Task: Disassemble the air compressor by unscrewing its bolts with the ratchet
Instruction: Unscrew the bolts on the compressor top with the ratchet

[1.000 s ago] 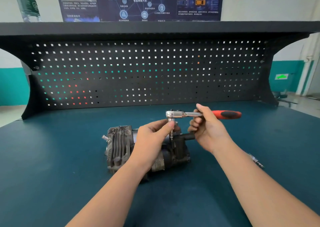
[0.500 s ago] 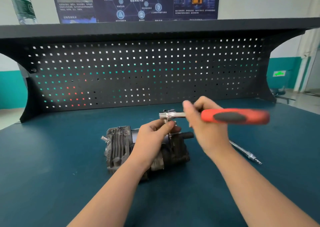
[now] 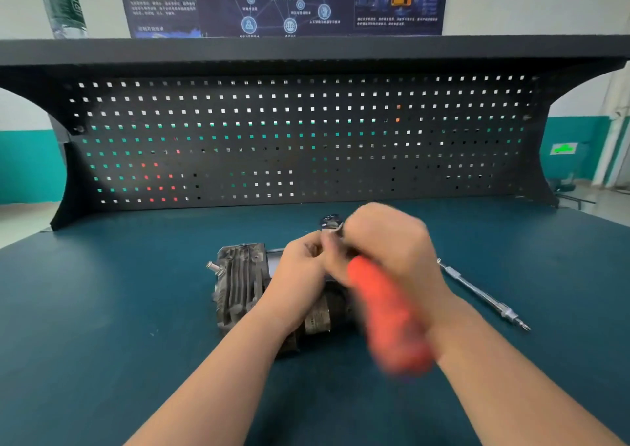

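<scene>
Metal extension bar (image 3: 484, 295) lying on teal bench top (image 3: 102, 309) at four o'clock; black pegboard (image 3: 306, 138) standing behind; bottle (image 3: 61, 2) sitting on shelf (image 3: 306, 48) at eleven o'clock; poster (image 3: 283, 0) hanging at twelve.

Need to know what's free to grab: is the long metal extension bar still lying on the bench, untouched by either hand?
Yes, the extension bar lies on the bench top, apart from the right hand, which grips the ratchet.

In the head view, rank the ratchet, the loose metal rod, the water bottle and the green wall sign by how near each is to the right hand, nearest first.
1. Ratchet: gripped in the right hand itself, over the air compressor.
2. Metal rod: on the bench, just right of that hand.
3. Green wall sign: far right, on the back wall.
4. Water bottle: top shelf, far left.
</scene>
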